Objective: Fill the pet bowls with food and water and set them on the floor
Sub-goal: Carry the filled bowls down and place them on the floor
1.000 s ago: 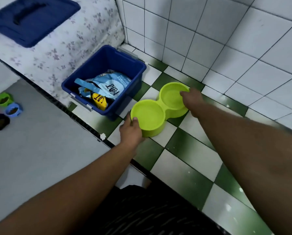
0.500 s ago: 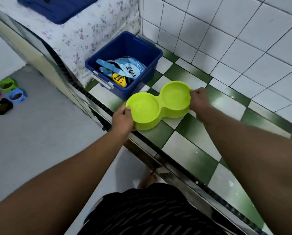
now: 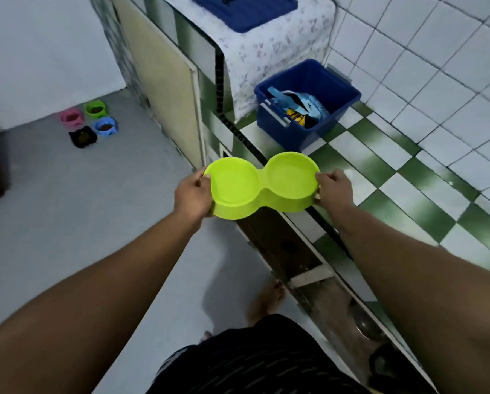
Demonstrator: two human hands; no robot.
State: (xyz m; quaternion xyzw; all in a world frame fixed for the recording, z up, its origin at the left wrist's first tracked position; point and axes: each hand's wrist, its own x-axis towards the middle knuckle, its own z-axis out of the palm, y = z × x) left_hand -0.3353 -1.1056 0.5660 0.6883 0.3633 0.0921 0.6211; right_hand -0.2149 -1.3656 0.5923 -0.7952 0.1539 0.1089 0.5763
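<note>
Lime double bowl (image 3: 262, 186) is up off the counter (image 3: 385, 177) now, held in front of the blue bin (image 3: 295, 135), left hand (image 3: 192, 194) and right hand (image 3: 334, 189) gripping its ends, looks unfilled yet.

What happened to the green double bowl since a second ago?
The green double bowl came off the checkered counter, toward the person, and is now held out past the counter's edge. The left hand and right hand have kept gripping its two ends throughout. The blue bin with the food bag stayed on the counter, and the four small bowls stayed on the floor.
</note>
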